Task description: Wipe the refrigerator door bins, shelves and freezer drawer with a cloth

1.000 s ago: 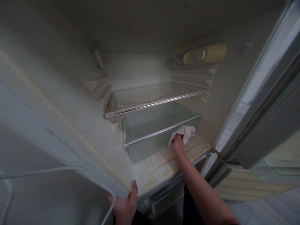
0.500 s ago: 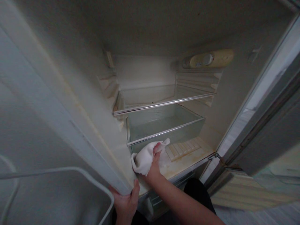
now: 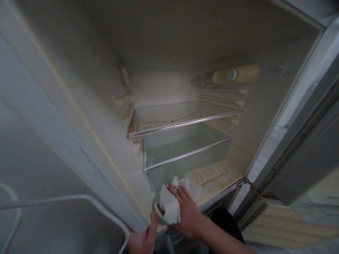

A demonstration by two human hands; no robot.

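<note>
In the head view, my right hand (image 3: 189,216) presses a crumpled white cloth (image 3: 169,206) against the front of the fridge floor (image 3: 212,186), its fingers spread over the folds. The cloth's left end curls into an open fold close to my left thumb. My left hand (image 3: 143,237) grips the lower end of the fridge's left front edge (image 3: 106,171), with the thumb on the inner side and the other fingers largely hidden. Just behind the cloth stands a clear drawer (image 3: 190,160). Yellowish stains mark the floor around its ribbed part.
Above the drawer is a glass shelf (image 3: 169,114) with a shiny front trim. A yellowed thermostat housing (image 3: 246,73) with a white dial is on the right wall. The open door (image 3: 304,158) hangs at right. A white cable (image 3: 79,197) loops at left.
My right hand and the cloth have moved toward me, from beside the drawer to the front lip of the floor. My left hand keeps its hold. The view has tilted slightly upward.
</note>
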